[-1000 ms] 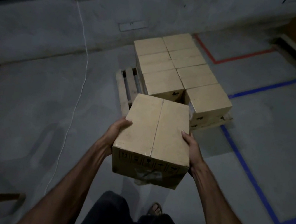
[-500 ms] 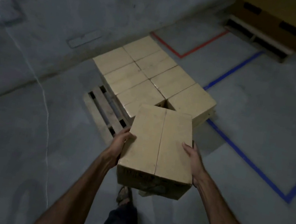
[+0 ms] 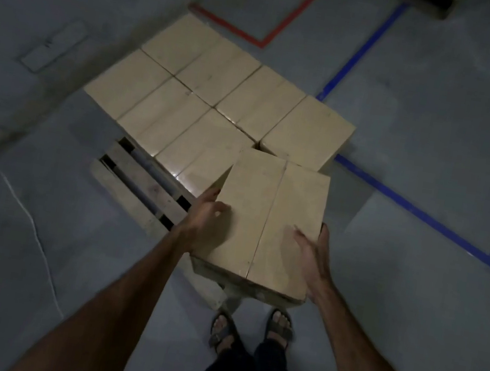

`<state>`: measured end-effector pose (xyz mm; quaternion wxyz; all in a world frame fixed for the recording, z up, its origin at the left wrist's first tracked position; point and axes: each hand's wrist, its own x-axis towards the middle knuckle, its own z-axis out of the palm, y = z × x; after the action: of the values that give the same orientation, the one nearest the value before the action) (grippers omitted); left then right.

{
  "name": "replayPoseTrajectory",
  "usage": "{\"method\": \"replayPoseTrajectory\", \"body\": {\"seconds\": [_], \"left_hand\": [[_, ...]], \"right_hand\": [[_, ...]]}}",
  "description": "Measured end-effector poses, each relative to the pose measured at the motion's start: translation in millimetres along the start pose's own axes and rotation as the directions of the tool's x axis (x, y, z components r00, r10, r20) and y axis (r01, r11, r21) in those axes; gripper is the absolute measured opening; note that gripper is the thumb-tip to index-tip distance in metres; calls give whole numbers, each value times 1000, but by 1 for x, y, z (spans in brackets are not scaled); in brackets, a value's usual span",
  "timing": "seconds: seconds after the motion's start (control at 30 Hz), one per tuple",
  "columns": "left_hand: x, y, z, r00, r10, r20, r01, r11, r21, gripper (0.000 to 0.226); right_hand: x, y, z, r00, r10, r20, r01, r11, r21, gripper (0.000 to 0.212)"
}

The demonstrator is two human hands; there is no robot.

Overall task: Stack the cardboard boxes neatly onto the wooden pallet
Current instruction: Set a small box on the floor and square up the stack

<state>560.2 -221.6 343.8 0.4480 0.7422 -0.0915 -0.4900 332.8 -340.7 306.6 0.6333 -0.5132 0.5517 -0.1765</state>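
I carry a cardboard box [image 3: 267, 217] over the near edge of the wooden pallet [image 3: 137, 187]. My left hand [image 3: 205, 224] grips its left side, thumb on the top. My right hand [image 3: 313, 254] holds its right side, thumb lying on the top face and fingers round the edge. Several closed cardboard boxes [image 3: 219, 98] stand packed in two rows on the pallet's far part. Bare slats show at the pallet's near left. The carried box hides the pallet's near right corner.
Blue floor tape [image 3: 425, 214] runs right of the pallet and red tape [image 3: 270, 35] lies behind it. A white cable [image 3: 36, 235] trails over the grey floor at left. My sandalled feet [image 3: 250, 327] stand just before the pallet. A wall rises at left.
I have stepped up to the pallet and look down more steeply. The carried box now hangs over the pallet's near edge, lower and closer to the stacked boxes. Both hands keep their hold.
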Motion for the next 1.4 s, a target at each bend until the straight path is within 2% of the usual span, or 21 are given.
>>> {"method": "replayPoseTrajectory", "body": {"seconds": [0.17,0.37,0.47,0.6,0.73,0.83,0.97,1.13,1.2,1.27,1.33,1.4], "left_hand": [[68,-44,7,999,30,25,-32,993,117,53],[160,-93,17,999,39,-28,-32,978,208,36],[204,-111,20,999,13,-42,-3,971,240,21],[249,-125,19,998,57,-27,-43,929,367,15],[280,-141,16,995,101,-7,-90,919,385,24],[291,-145,18,994,109,-7,-94,882,462,45],[300,-148,20,984,174,-30,-134,850,509,42],[288,-156,18,951,309,29,-248,700,670,54],[280,-157,16,896,444,24,-291,545,786,61],[275,-157,10,852,518,72,-294,361,885,73],[278,-160,-2,884,460,85,-241,292,926,95],[283,-163,-14,929,365,58,-169,281,945,111]], "right_hand": [[36,54,21,995,-62,-83,57,996,-67,69],[96,116,61,974,-136,-179,116,986,-120,80],[126,145,83,966,-110,-234,89,991,-99,88],[151,168,97,967,-75,-242,53,994,-96,83],[172,194,104,969,-78,-233,59,995,-84,98],[184,207,108,969,-81,-235,63,995,-83,90],[195,214,112,963,-100,-252,82,993,-81,83],[188,219,102,981,-114,-159,91,986,-143,91],[181,221,97,984,-130,-125,108,980,-166,99],[173,226,92,985,-143,-92,120,968,-219,103],[165,232,89,984,-171,-57,148,947,-287,102],[159,239,87,982,-187,-28,170,938,-302,103]]}}
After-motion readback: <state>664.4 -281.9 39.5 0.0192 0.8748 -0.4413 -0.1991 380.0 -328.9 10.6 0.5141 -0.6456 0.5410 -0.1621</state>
